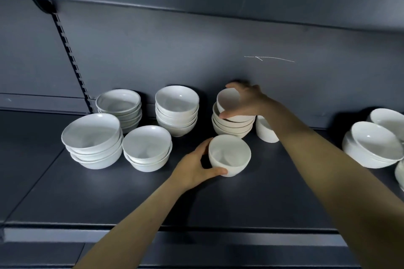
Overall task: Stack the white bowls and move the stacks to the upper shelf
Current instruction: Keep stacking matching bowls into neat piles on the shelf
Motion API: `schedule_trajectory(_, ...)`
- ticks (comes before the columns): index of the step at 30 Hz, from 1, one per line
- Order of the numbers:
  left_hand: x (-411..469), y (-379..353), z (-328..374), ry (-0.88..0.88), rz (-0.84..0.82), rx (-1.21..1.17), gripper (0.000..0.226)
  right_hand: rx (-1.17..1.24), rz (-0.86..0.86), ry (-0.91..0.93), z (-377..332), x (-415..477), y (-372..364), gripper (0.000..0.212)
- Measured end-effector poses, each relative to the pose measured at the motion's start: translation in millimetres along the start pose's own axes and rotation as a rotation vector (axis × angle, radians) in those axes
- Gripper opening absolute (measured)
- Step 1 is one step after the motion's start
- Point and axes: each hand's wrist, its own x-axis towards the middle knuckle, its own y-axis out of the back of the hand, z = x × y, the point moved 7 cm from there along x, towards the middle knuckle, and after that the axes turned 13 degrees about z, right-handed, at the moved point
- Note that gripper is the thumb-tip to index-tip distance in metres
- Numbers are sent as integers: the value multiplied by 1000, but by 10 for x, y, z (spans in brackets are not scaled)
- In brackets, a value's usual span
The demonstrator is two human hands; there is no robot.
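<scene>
Both my hands on white bowls, dark shelf [273, 181].
My left hand [194, 166] curls around a single bowl [229, 155] standing on the shelf; my right hand [247, 100] grips the tilted top bowl [228, 101] over the rear stack [231, 125].

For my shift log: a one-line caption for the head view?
Left hand grips a single white ceramic bowl; right hand holds another atop a stack on the dark shelf.

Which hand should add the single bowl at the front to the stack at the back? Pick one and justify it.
Left. The left hand already wraps the single bowl, which stands just in front of the stack. The right hand is busy gripping the tilted top bowl on that stack.
</scene>
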Motion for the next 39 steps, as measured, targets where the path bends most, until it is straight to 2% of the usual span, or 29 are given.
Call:
schedule_trajectory(12, -9, 16, 33, 2, -3, -19, 88, 14, 12, 34, 39, -21, -173, 109)
schedule_trajectory(15, -23, 15, 46, 6, -11, -26, 90, 195, 58, 48, 79, -46, -31, 96)
schedule_trajectory(17, -30, 18, 50, 15, -14, -31, 89, 376, 153, -6, 228, -110, 130, 73)
schedule_trajectory(19, -34, 20, 59, 18, -12, -34, 86, 513, 276, -120, 561, -220, 232, 59)
schedule_trajectory(23, -43, 10, 68, 35, 0, -25, 90, 640, 432, -363, 1386, -642, 91, 68)
schedule_trajectory(26, -47, -3, 76, 53, 21, -17, 90, 614, 397, -525, 1858, -982, -219, 87)
schedule_trajectory(29, -53, -25, 104, 68, 23, -4, 90, 564, 282, -589, 2077, -1102, -523, 100)
schedule_trajectory(35, -112, -127, 169, 136, 48, 5, 105, 551, 130, -477, 2108, -822, -719, 100)
schedule_trajectory(37, -131, -199, 226, 154, 53, -2, 111, 507, 125, -452, 2129, -766, -721, 95)
schedule_trajectory(39, -140, -267, 290, 155, 69, -3, 107, 461, 147, -415, 2134, -750, -694, 89)
